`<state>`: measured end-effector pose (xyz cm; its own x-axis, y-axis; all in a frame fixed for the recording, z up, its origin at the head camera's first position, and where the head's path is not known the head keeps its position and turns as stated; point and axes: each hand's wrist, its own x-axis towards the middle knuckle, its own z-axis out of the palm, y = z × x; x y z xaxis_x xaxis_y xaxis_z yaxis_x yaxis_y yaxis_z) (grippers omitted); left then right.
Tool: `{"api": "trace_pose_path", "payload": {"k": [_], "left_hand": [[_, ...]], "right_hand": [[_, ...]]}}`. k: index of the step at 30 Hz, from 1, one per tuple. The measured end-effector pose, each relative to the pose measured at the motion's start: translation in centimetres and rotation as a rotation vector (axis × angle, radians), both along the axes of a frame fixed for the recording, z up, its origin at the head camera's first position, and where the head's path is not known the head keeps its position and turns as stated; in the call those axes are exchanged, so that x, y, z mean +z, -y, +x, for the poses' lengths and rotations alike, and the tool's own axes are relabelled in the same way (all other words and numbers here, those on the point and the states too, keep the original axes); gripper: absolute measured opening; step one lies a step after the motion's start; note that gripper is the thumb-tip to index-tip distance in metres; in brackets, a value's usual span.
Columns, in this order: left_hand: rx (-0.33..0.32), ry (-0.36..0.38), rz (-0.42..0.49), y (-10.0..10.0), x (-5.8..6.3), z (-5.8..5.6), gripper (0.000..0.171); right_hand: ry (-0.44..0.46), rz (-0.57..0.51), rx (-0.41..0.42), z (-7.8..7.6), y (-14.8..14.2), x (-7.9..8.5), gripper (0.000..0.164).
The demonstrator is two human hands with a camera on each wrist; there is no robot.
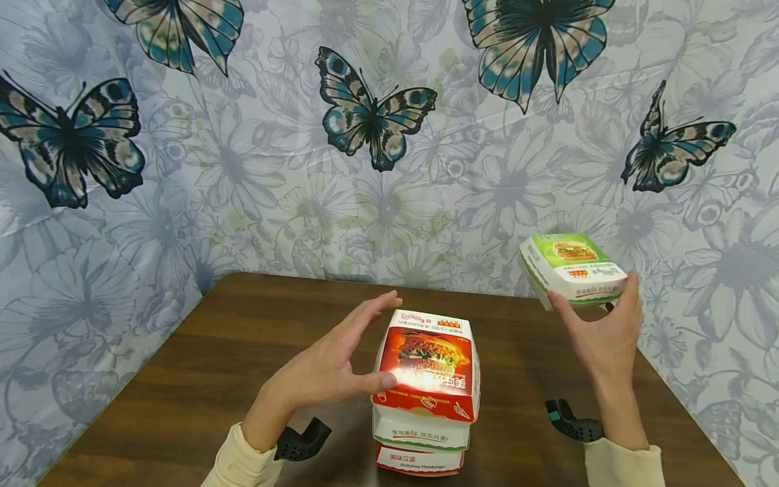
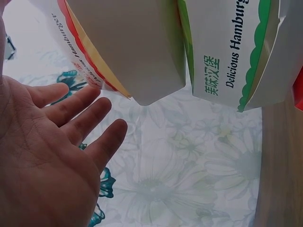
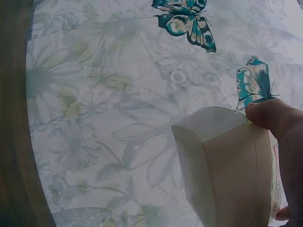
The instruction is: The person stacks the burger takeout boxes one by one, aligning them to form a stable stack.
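Note:
My right hand grips a green and white burger box by its near side, thumb on one edge and fingers on the other, raised over the table's right part. In the right wrist view the plain underside of that burger box shows. In the middle stands a stack of burger boxes: a red one on top, a white one with green trim under it, and a red-edged one at the bottom. My left hand is beside the top box, fingers extended, thumb over its near left edge.
A brown wooden table lies beneath the stack. Behind it hangs a pale floral cloth with blue butterflies, right along the table's far edge. Each wrist wears a black band device.

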<state>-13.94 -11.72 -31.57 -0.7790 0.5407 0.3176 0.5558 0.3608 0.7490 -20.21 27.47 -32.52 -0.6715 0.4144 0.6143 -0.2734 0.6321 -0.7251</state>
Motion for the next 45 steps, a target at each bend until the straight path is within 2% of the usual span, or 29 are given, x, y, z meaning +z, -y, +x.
{"api": "trace_pose_path", "payload": {"k": [7, 13, 21, 27, 34, 41, 45], "left_hand": [[0.001, 0.020, 0.000, 0.0, 0.1, 0.0, 0.093], [0.003, 0.037, 0.010, -0.1, 0.0, 0.1, 0.094], [0.004, 0.035, 0.010, -0.1, 0.0, 0.1, 0.095], [0.003, 0.032, 0.008, -0.1, 0.0, 0.1, 0.095], [-0.005, 0.022, 0.012, -0.1, 0.0, 0.1, 0.094], [-0.006, 0.020, 0.012, -0.1, -0.1, 0.1, 0.094], [-0.001, 0.014, 0.007, 0.0, 0.0, 0.0, 0.094]], "right_hand": [[-0.022, 0.004, 0.044, 0.7, 0.4, 1.2, 0.089], [-0.014, -0.020, 0.092, 1.5, 0.7, 1.8, 0.095], [-0.001, -0.011, 0.129, 2.6, 1.2, 2.7, 0.091], [-0.057, 0.008, 0.179, 3.1, 1.5, 3.5, 0.081], [-0.073, 0.005, 0.217, 4.0, 2.1, 4.0, 0.086], [-0.139, 0.074, 0.242, 4.7, 2.6, 4.5, 0.086], [-0.144, 0.077, 0.260, 5.0, 2.9, 4.7, 0.091]]}}
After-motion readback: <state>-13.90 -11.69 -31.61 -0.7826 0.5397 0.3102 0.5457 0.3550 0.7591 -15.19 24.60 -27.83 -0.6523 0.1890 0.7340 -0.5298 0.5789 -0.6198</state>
